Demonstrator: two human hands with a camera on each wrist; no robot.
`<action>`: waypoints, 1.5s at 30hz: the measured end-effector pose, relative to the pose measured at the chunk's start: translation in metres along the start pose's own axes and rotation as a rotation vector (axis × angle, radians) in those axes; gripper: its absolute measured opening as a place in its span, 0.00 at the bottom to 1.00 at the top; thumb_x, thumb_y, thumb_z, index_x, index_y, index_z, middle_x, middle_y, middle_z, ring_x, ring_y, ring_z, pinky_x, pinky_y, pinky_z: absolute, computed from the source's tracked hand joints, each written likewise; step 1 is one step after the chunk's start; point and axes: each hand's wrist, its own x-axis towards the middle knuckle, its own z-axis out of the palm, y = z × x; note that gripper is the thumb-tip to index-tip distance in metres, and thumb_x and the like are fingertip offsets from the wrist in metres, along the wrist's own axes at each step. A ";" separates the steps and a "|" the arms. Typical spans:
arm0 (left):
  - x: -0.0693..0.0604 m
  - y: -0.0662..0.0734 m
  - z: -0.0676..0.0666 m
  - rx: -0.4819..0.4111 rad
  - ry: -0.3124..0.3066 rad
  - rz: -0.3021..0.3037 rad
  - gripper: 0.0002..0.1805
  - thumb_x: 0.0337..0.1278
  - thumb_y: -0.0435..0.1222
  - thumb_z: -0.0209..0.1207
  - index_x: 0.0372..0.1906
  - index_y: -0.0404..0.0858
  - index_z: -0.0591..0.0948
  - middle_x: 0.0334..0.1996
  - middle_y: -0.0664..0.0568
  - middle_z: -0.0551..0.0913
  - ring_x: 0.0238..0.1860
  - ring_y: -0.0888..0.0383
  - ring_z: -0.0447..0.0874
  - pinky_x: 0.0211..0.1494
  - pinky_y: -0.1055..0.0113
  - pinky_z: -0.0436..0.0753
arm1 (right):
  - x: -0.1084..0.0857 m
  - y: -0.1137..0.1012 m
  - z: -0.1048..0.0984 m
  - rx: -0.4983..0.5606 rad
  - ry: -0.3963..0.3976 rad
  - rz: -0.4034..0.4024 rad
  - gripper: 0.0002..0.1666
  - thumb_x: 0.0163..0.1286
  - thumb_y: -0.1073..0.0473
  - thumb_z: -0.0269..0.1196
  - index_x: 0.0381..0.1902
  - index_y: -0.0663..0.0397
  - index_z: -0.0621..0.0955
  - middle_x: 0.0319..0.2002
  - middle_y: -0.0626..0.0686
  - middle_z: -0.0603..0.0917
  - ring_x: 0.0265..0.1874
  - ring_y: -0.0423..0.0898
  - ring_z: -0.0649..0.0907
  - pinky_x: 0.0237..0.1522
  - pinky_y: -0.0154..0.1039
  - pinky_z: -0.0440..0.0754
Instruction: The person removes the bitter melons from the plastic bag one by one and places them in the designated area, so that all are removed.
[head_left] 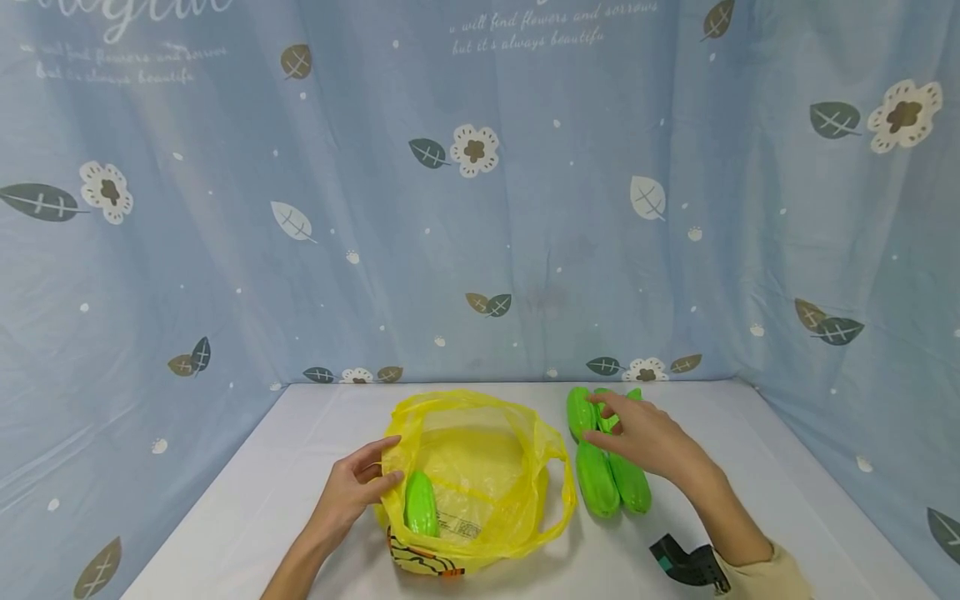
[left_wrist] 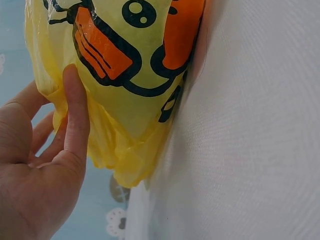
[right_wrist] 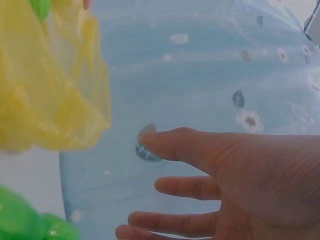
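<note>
A yellow plastic bag (head_left: pixel 480 450) with its mouth held wide stands on the table, an orange-and-black cartoon print on its side. My left hand (head_left: pixel 352 492) pinches the bag's left rim between thumb and fingers; the left wrist view (left_wrist: pixel 55 145) shows the thumb on the outside. Inside the bag, near that hand, lies one shiny green elongated object (head_left: pixel 422 504). Several similar green objects (head_left: pixel 597 479) lie together to the right of the bag. Above them hovers my right hand (head_left: pixel 645 433), fingers spread and holding nothing; it partly hides the far ones.
A white cloth covers the table (head_left: pixel 315 442). Behind and on both sides hangs a blue curtain (head_left: pixel 525 208) with leaf and flower prints. A loop handle (head_left: pixel 567 500) of the bag sticks out toward the green objects. A black device (head_left: pixel 686 562) sits at the right wrist.
</note>
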 end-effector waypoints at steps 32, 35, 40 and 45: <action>0.000 0.002 -0.001 0.014 0.002 0.007 0.31 0.51 0.40 0.71 0.63 0.50 0.77 0.62 0.45 0.79 0.49 0.56 0.84 0.38 0.65 0.85 | 0.035 -0.090 0.044 -0.075 -0.059 -0.146 0.32 0.65 0.45 0.67 0.64 0.48 0.75 0.55 0.53 0.83 0.51 0.50 0.83 0.50 0.49 0.81; 0.000 0.001 -0.001 0.010 -0.003 0.006 0.31 0.51 0.40 0.71 0.63 0.50 0.77 0.62 0.45 0.79 0.49 0.56 0.84 0.38 0.65 0.86 | 0.035 -0.093 0.048 -0.070 -0.079 -0.153 0.32 0.65 0.44 0.67 0.64 0.48 0.75 0.55 0.53 0.83 0.51 0.51 0.83 0.50 0.50 0.81; 0.000 0.001 -0.001 0.010 -0.007 0.010 0.31 0.51 0.40 0.71 0.64 0.50 0.77 0.62 0.45 0.79 0.49 0.55 0.84 0.39 0.65 0.86 | 0.036 -0.098 0.057 -0.041 -0.121 -0.156 0.33 0.65 0.43 0.66 0.65 0.47 0.74 0.56 0.53 0.82 0.53 0.50 0.82 0.52 0.52 0.80; 0.000 0.001 -0.001 0.012 -0.005 0.011 0.31 0.51 0.40 0.71 0.64 0.50 0.77 0.62 0.44 0.79 0.49 0.56 0.84 0.39 0.65 0.86 | 0.037 -0.100 0.065 -0.033 -0.125 -0.186 0.31 0.65 0.43 0.66 0.63 0.46 0.75 0.55 0.50 0.83 0.51 0.48 0.82 0.49 0.48 0.81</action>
